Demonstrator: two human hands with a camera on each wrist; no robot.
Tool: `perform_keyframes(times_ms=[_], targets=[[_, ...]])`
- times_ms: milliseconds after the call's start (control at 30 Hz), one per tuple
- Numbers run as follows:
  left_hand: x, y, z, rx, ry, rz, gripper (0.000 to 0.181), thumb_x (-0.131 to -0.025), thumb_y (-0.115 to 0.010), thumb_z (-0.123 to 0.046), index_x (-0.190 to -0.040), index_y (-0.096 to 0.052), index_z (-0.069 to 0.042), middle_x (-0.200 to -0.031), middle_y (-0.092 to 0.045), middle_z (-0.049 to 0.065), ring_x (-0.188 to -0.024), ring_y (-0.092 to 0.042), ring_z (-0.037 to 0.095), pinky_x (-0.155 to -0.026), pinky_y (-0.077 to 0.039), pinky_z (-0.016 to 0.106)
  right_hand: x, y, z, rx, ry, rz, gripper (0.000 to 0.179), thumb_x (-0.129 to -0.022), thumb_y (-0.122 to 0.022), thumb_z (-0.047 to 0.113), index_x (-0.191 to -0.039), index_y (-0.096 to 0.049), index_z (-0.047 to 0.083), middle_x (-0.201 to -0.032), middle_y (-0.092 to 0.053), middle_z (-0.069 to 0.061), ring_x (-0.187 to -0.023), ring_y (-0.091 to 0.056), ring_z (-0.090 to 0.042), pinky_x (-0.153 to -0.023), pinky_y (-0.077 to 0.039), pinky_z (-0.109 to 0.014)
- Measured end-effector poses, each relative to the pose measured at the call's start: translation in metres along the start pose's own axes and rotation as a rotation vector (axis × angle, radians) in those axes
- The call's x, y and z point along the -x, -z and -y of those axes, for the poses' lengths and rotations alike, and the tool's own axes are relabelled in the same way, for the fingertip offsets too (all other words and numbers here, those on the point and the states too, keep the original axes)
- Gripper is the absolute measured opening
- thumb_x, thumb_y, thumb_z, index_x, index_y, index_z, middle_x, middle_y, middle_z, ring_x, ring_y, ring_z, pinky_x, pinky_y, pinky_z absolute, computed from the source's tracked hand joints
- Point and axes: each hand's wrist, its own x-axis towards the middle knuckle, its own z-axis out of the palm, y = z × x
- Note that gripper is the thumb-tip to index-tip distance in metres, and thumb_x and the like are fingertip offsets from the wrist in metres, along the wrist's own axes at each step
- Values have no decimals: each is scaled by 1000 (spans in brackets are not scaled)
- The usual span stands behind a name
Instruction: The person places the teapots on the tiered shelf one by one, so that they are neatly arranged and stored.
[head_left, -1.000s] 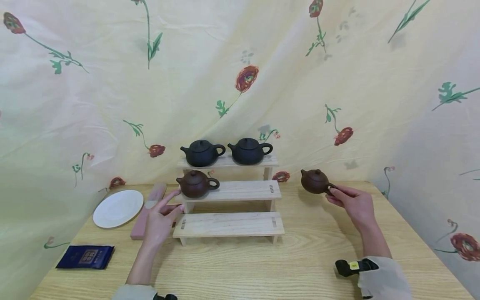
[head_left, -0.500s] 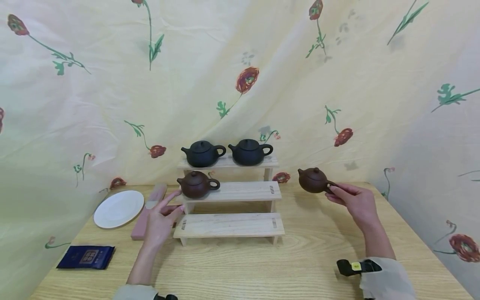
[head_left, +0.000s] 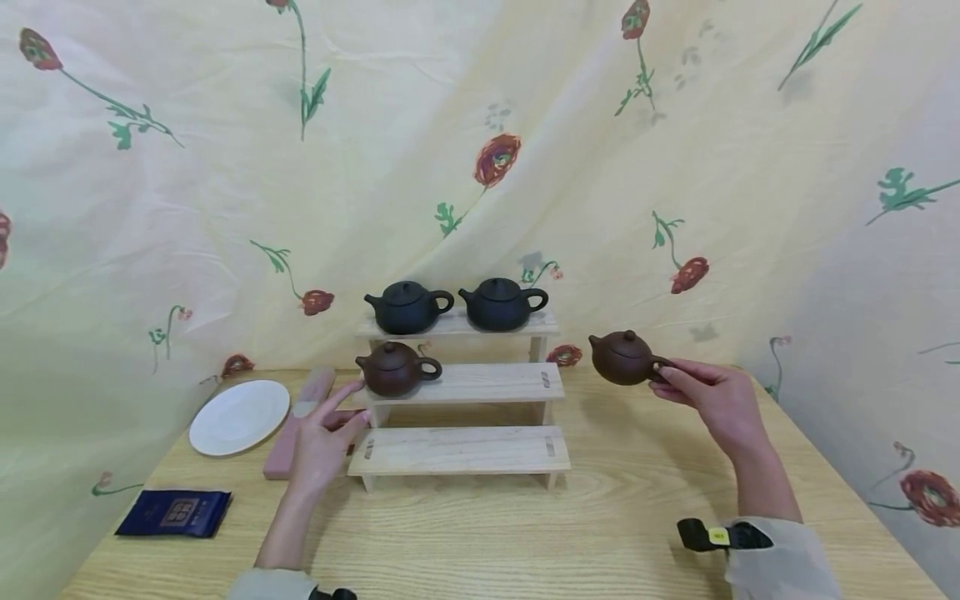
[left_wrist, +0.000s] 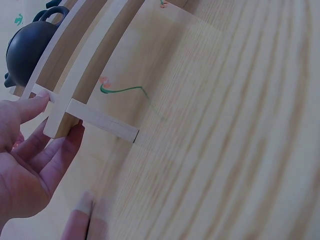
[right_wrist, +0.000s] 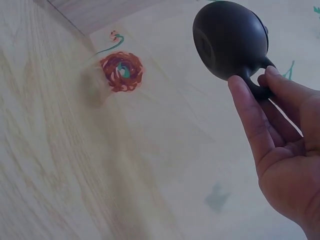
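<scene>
Raised above the table at the right, a dark brown teapot (head_left: 624, 358) hangs by its handle from my right hand (head_left: 708, 404); thumb and fingers pinch that handle (right_wrist: 257, 87) in the right wrist view. My left hand (head_left: 321, 442) grips the left end of a three-tier wooden display stand (head_left: 459, 450), thumb on one side and fingers on the other in the left wrist view. Another brown teapot (head_left: 393, 369) sits at the left of the middle tier. Two black teapots, one left (head_left: 406, 308) and one right (head_left: 500, 305), stand on the top tier.
Left of the stand lies a long pink object (head_left: 285, 446), partly behind my left hand. A white plate (head_left: 238, 417) and a dark blue packet (head_left: 174, 512) are farther left on the wooden table (head_left: 480, 542). A flowered cloth (head_left: 375, 183) hangs behind.
My right hand has moved the brown teapot slightly left and up toward the stand. The left hand stays in place at the stand's end.
</scene>
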Motion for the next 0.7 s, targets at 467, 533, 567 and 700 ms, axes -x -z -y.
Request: perform_keyframes(times_ms=[467, 533, 567, 700], targets=[[0, -2, 1, 1, -36, -19, 47, -98, -76, -7, -142, -68, -20, -105, -80, 19, -82, -69, 2, -62, -54, 23, 2, -21, 15, 12, 17, 69, 13, -99, -73, 7, -109, -82, 7, -96, -82, 1, -83, -81, -14, -78, -63, -29], [0, -2, 0, 0, -43, -20, 46, -98, -76, -8, -142, -68, -19, -104, -80, 18, -81, -68, 2, -62, -54, 23, 2, -25, 18, 27, 15, 74, 13, -99, -73, 7, -108, -82, 8, -95, -82, 1, -82, -80, -14, -78, -63, -29], [0, -2, 0, 1, -48, -20, 46, -98, -76, -8, -142, -68, -18, -104, -80, 18, -82, -69, 2, -61, -54, 23, 2, -27, 20, 40, 14, 76, 13, -100, -73, 7, -108, -82, 8, -95, -82, 2, -82, -80, -13, -78, -63, -29], [0, -2, 0, 2, -51, -22, 46, -97, -76, -7, -142, -68, -18, -105, -80, 19, -82, -68, 2, -61, -53, 23, 1, -35, 27, 70, 10, 92, 14, -100, -73, 7, -111, -81, 5, -95, -82, 3, -83, -80, -13, -78, -63, -29]])
